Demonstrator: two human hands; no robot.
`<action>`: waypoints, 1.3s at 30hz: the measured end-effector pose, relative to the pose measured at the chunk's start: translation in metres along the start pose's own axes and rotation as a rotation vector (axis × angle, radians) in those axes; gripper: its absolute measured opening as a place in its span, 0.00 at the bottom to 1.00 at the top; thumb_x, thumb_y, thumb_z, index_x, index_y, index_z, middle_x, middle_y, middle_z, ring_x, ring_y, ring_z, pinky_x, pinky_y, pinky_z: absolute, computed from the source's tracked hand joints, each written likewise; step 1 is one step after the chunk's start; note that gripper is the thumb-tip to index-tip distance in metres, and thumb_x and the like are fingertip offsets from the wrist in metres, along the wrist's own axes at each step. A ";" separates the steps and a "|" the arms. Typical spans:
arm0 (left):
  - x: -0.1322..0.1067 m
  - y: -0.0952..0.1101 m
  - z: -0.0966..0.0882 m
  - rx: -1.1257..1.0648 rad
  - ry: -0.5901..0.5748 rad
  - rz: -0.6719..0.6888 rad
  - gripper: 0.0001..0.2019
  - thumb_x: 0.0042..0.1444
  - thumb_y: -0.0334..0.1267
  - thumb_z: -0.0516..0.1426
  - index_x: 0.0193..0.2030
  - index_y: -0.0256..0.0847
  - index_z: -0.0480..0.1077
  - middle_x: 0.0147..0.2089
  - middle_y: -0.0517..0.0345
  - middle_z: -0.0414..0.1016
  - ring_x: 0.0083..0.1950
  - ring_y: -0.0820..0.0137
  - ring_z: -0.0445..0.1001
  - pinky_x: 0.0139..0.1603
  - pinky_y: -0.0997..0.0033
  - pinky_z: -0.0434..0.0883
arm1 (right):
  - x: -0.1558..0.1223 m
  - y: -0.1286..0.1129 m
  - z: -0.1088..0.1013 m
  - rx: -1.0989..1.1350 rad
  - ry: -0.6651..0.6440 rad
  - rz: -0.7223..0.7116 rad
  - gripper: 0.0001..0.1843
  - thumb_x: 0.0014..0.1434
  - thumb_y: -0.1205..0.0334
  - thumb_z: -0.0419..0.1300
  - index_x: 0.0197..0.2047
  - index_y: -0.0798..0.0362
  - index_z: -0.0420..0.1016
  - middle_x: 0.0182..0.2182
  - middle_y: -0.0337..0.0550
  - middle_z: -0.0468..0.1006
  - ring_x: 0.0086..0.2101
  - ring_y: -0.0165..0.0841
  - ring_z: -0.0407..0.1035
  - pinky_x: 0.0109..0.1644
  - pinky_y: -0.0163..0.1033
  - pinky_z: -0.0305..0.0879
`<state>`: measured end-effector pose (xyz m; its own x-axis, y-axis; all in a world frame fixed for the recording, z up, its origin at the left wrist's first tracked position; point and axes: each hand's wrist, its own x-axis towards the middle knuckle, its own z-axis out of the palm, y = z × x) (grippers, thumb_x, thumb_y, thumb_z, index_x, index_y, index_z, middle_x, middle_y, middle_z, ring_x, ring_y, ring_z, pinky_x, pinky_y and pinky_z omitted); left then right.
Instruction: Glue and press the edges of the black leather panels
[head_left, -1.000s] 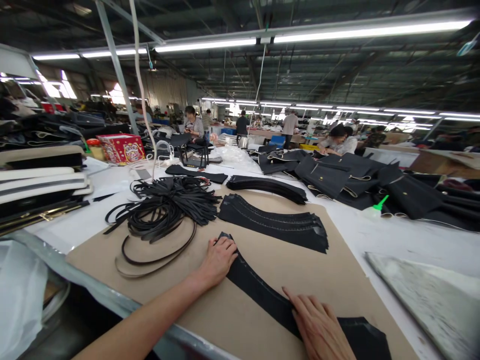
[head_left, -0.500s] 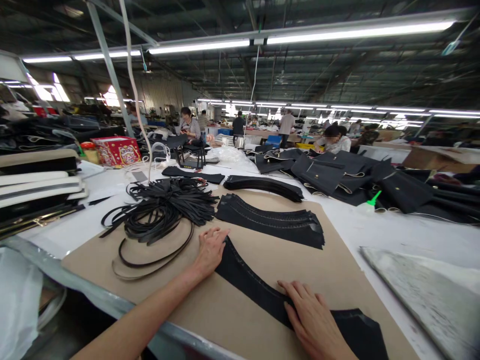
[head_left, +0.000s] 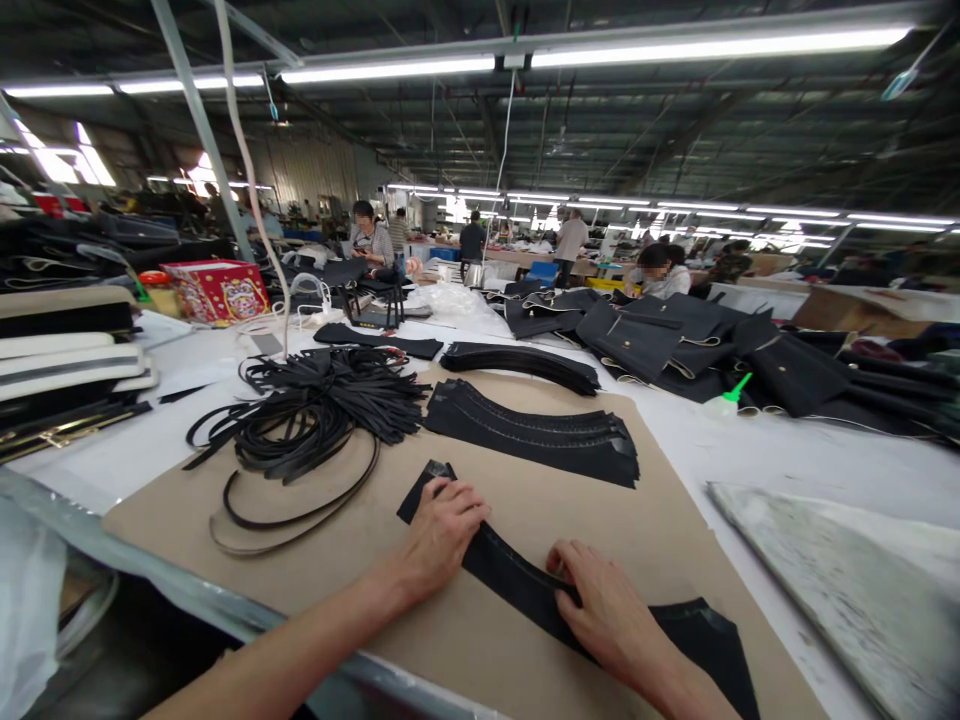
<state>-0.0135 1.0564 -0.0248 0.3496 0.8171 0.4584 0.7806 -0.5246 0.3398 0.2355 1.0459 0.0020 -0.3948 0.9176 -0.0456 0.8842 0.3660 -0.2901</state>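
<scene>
head view, left hand: my left hand (head_left: 442, 525) lies open, pressing the left end of the curved black strip (head_left: 517, 582) onto the brown cardboard sheet (head_left: 337, 545).
right hand: my right hand (head_left: 604, 610) curls over the strip's middle; pinching or only pressing, i cannot tell.
doing it well: even pressure from both hands should keep the curve flat.
hidden: my right wrist covers part of the strip's right end.
</scene>
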 end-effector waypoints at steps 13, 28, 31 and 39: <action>-0.015 0.009 0.001 -0.218 0.050 -0.264 0.15 0.53 0.27 0.54 0.45 0.47 0.73 0.48 0.57 0.75 0.56 0.63 0.66 0.60 0.52 0.56 | 0.003 -0.001 -0.007 0.106 -0.077 0.040 0.11 0.45 0.73 0.50 0.32 0.53 0.67 0.31 0.42 0.74 0.34 0.34 0.66 0.36 0.37 0.53; -0.059 0.066 -0.006 -0.652 -0.183 -0.526 0.09 0.58 0.39 0.49 0.34 0.41 0.69 0.29 0.60 0.70 0.31 0.70 0.70 0.32 0.71 0.65 | 0.000 -0.010 -0.027 0.346 -0.349 0.103 0.14 0.37 0.72 0.54 0.30 0.53 0.72 0.22 0.32 0.67 0.25 0.27 0.59 0.28 0.34 0.48; -0.081 0.091 0.013 -1.063 -0.522 -0.674 0.21 0.55 0.55 0.52 0.33 0.37 0.70 0.28 0.57 0.73 0.29 0.70 0.72 0.31 0.71 0.67 | -0.013 -0.020 -0.034 0.735 -0.430 0.168 0.09 0.39 0.68 0.57 0.28 0.53 0.70 0.20 0.31 0.63 0.24 0.26 0.56 0.27 0.33 0.48; -0.086 0.138 0.045 -1.626 -0.274 -0.518 0.41 0.38 0.59 0.65 0.58 0.43 0.66 0.62 0.48 0.67 0.64 0.53 0.61 0.67 0.56 0.54 | -0.073 -0.055 -0.019 1.664 0.142 0.404 0.19 0.43 0.56 0.66 0.39 0.50 0.68 0.30 0.36 0.77 0.34 0.35 0.72 0.37 0.37 0.67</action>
<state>0.0876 0.9243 -0.0543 0.4573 0.8884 -0.0410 -0.3889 0.2412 0.8891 0.2207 0.9614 0.0394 -0.1251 0.9432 -0.3079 -0.3117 -0.3320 -0.8903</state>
